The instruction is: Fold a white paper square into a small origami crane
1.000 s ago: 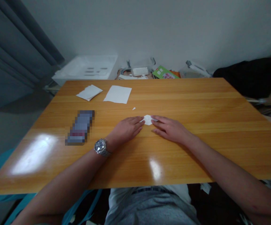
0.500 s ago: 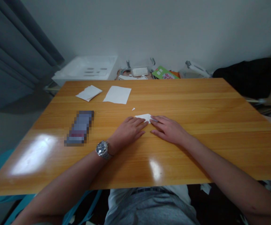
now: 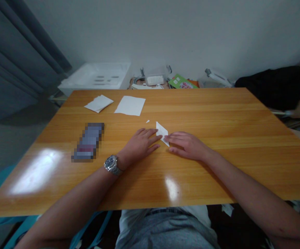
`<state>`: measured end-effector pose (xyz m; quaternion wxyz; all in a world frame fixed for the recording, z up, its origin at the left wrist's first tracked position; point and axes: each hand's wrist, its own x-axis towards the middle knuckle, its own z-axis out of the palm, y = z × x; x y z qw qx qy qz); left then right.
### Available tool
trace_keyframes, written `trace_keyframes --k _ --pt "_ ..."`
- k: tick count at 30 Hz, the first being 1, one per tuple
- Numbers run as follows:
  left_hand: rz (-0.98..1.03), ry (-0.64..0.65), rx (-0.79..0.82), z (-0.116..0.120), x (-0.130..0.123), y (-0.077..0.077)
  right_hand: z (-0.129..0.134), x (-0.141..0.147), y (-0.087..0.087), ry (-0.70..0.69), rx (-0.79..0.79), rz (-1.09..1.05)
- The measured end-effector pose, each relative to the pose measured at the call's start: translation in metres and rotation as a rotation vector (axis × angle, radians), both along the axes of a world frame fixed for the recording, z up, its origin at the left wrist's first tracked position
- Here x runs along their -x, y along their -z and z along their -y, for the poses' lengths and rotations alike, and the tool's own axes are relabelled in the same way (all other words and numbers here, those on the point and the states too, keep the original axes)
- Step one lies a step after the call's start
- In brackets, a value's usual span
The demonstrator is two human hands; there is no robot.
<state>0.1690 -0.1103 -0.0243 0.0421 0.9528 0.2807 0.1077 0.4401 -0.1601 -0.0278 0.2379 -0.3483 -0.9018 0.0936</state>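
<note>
A small folded piece of white paper lies on the wooden table between my two hands, its long side slanting from upper left to lower right. My left hand, with a metal watch on the wrist, rests flat with its fingertips at the paper's left edge. From the other side, my right hand touches the paper's right edge with outstretched fingers. Both hands are open, palms down. A tiny white paper scrap lies just beyond my left hand.
Farther back on the table are a square white sheet and a folded white paper. A pixelated phone-like object lies at left. Behind the table stand a white plastic tray and a green booklet.
The folded paper has turned from lying sideways to a steep slant, and more of it shows. My hands have shifted slightly, the right one a little nearer to me.
</note>
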Motion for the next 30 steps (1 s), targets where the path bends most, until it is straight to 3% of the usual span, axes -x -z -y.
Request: trace_keyframes --k 5,13,19,30 --pt "0.017 0.046 0.033 -0.0046 0.0023 -0.0009 -0.0002 -0.0014 -0.0005 -0.007 0.042 -0.043" --pt "0.028 0.114 0.083 -0.0070 0.0052 -0.0029 -0.0043 -0.0056 0.0023 0.098 0.027 -0.027" --pt "0.052 0.165 0.093 -0.0091 0.0039 -0.0020 -0.0080 -0.0070 0.0081 0.076 0.047 0.020" --pt "0.086 0.046 0.029 -0.0050 0.0015 -0.0069 -0.0024 -0.0041 0.0026 0.126 0.005 0.072"
